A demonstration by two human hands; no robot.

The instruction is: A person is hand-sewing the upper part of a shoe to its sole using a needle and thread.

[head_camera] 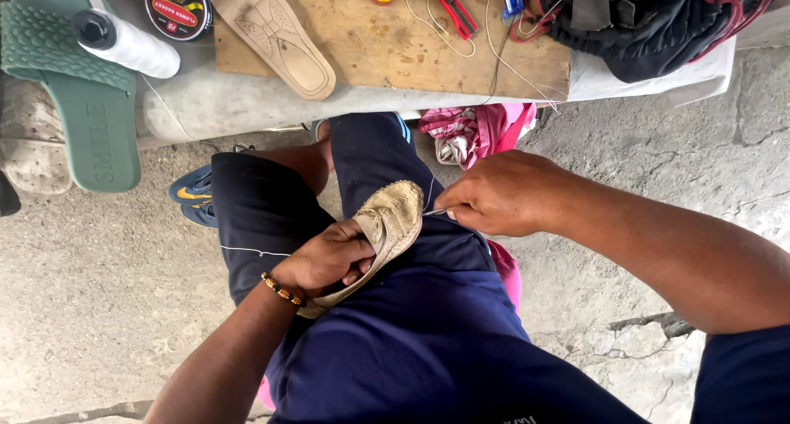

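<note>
A worn beige shoe (393, 218) lies across my right thigh, toe pointing up and to the right. My left hand (325, 259), with a bead bracelet on the wrist, is shut on the shoe's middle. My right hand (502, 195) pinches a thin metal needle (435, 212) whose tip meets the shoe's toe edge. A white thread (255, 250) runs across my left thigh toward the shoe.
A wooden board (411, 46) lies ahead with a tan insole (284, 33), red-handled cutters (453, 9) and loose thread. A white thread spool (127, 41), a round tin (179, 9), a green slipper (86, 103), dark cloth (650, 21) and pink cloth (481, 128) lie around.
</note>
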